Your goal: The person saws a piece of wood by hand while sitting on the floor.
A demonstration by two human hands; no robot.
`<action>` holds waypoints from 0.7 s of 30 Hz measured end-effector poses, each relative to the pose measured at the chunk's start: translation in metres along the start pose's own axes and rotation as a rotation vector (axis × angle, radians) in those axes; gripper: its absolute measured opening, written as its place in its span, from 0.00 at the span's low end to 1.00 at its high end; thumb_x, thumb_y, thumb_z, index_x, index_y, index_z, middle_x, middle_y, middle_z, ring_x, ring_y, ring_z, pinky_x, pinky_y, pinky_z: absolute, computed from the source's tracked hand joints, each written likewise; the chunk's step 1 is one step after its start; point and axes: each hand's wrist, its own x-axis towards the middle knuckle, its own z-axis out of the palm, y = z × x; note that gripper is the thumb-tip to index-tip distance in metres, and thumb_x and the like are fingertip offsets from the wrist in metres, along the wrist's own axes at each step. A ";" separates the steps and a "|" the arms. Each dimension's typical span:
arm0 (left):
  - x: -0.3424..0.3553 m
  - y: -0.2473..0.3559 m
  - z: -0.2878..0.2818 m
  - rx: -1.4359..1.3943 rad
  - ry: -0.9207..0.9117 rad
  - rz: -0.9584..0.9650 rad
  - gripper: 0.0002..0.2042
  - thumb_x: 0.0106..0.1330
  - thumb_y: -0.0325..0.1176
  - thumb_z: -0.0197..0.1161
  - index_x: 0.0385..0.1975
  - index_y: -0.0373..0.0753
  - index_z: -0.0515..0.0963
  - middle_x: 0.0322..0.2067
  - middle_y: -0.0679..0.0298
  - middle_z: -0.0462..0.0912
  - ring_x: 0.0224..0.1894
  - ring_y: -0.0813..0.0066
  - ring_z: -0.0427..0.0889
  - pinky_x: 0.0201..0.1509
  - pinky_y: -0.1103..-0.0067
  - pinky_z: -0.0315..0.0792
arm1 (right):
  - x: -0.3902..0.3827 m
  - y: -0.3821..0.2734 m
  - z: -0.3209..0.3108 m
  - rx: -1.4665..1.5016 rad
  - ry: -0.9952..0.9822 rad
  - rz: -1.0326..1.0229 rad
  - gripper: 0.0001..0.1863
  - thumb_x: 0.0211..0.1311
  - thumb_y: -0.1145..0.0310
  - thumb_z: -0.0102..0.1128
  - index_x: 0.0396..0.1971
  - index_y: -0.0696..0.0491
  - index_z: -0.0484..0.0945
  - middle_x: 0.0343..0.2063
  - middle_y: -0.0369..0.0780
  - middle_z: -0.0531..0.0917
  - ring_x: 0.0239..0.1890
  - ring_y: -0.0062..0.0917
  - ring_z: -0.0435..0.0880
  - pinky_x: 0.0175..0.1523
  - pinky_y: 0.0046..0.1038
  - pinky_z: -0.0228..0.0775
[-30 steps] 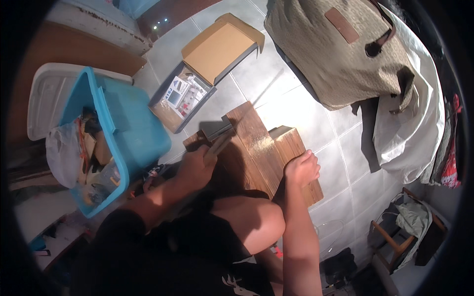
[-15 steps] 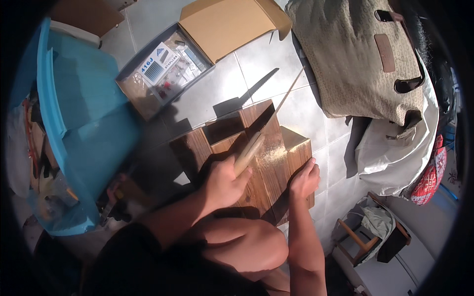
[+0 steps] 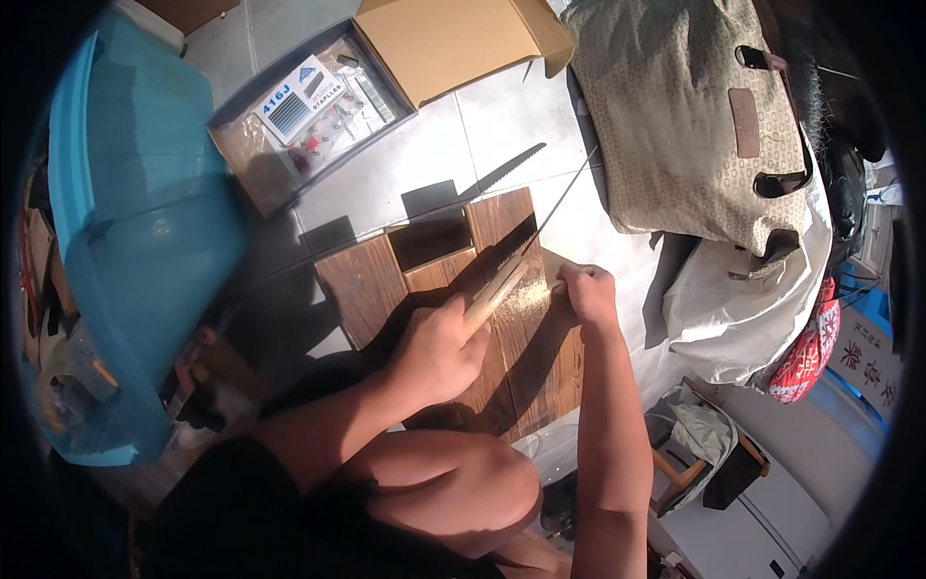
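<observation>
My left hand is wrapped around the pale wooden handle of a hand saw. Its thin toothed blade points up and to the right, above a brown wooden piece made of joined boards. Light sawdust lies on the boards beside the handle. My right hand is closed at the upper right corner of the boards, with a small pale bit showing at its fingertips. What its fingers grip is mostly hidden. A rectangular gap opens in the boards' far side.
An opened cardboard box with bagged small parts stands beyond the boards on pale tiles. To the left is a blue plastic bin. A beige patterned bag and white cloth lie right, near a small wooden-framed chair.
My right hand has left the boards' right side and moved up to their upper right corner, its fingers now curled in. The left hand still holds the saw, nearly in place.
</observation>
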 end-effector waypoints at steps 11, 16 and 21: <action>-0.001 -0.007 0.004 -0.008 0.032 0.053 0.14 0.68 0.35 0.66 0.30 0.30 0.73 0.24 0.41 0.78 0.33 0.36 0.81 0.37 0.56 0.74 | -0.017 0.025 -0.001 0.115 0.167 -0.234 0.36 0.61 0.59 0.68 0.61 0.69 0.71 0.47 0.50 0.83 0.47 0.32 0.82 0.52 0.30 0.73; 0.001 -0.004 -0.003 -0.017 -0.025 0.030 0.17 0.70 0.40 0.66 0.32 0.30 0.75 0.24 0.44 0.79 0.32 0.37 0.80 0.36 0.60 0.74 | -0.080 0.074 -0.011 -0.511 0.277 -0.559 0.54 0.67 0.42 0.61 0.76 0.65 0.47 0.77 0.57 0.52 0.79 0.51 0.49 0.80 0.49 0.39; -0.005 0.028 -0.015 0.213 -0.156 0.144 0.16 0.70 0.40 0.66 0.32 0.31 0.75 0.26 0.40 0.81 0.34 0.36 0.82 0.38 0.57 0.77 | -0.099 0.082 0.016 -0.239 0.449 -0.049 0.45 0.77 0.47 0.44 0.78 0.63 0.41 0.79 0.55 0.42 0.82 0.49 0.37 0.81 0.51 0.27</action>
